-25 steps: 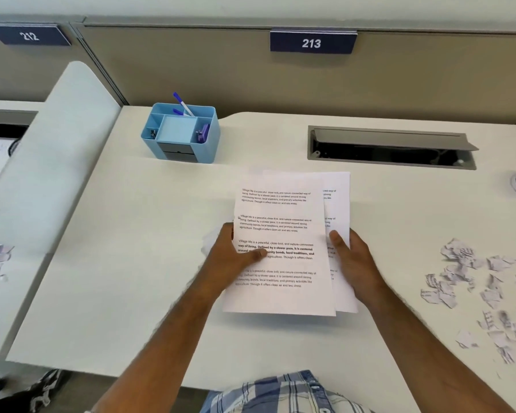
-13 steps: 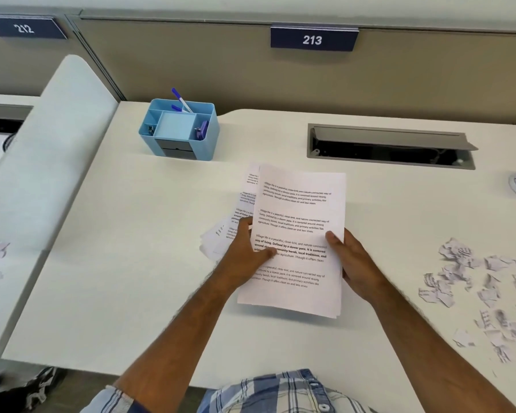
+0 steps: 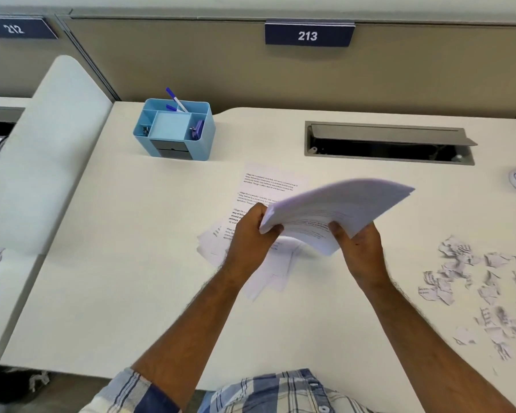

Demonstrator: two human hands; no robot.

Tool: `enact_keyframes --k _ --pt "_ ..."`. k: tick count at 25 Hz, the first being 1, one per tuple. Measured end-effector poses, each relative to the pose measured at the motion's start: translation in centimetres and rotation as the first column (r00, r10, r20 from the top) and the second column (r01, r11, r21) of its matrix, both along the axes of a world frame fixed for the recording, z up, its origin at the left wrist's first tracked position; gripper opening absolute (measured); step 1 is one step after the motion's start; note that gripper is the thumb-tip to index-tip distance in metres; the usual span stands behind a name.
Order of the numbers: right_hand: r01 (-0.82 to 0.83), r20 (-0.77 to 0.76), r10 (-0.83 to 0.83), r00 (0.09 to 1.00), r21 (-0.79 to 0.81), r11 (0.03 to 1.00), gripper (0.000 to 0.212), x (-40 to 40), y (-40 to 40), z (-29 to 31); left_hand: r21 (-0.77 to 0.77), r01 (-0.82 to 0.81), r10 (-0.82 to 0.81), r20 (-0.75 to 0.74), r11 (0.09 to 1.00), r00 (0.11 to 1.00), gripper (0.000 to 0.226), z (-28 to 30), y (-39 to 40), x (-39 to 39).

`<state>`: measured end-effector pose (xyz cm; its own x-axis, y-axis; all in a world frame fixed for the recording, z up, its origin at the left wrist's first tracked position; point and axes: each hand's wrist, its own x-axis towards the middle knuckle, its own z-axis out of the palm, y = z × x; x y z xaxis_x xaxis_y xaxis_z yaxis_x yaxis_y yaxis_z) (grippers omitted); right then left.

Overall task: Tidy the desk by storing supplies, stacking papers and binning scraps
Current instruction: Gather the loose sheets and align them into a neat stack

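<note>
Papers (image 3: 334, 204) are sitting bent in your two hands above the desk (image 3: 131, 263), your left hand (image 3: 251, 234) and right hand (image 3: 359, 251) both pinching the near edge, with more sheets (image 3: 268, 186) lying flat below.

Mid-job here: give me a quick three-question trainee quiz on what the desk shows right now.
1. True or false: both hands grip the lifted sheaf of papers.
2. Where do the torn scraps lie? A) inside the blue organizer B) on the desk's right side C) on the loose sheets
3. Fill in: the number sign above the desk reads ___.

Key: 1 true: left hand and right hand hold its near edge. 2 B. 3 213.
</note>
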<state>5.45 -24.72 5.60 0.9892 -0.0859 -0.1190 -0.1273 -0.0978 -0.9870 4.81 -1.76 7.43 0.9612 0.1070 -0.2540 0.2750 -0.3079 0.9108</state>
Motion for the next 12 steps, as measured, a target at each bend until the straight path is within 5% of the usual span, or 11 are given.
enact_keyframes --k 6,12 --pt "-0.052 -0.007 0.052 0.999 -0.063 0.997 0.046 0.1 0.1 -0.3 -0.117 0.051 -0.054 -0.023 0.992 0.998 0.040 -0.1 -0.1 0.1" --pt "-0.056 -0.002 0.056 0.998 -0.063 0.996 0.040 1.1 -0.2 0.0 -0.126 0.032 -0.036 -0.034 0.992 0.999 0.029 0.3 -0.3 1.0"
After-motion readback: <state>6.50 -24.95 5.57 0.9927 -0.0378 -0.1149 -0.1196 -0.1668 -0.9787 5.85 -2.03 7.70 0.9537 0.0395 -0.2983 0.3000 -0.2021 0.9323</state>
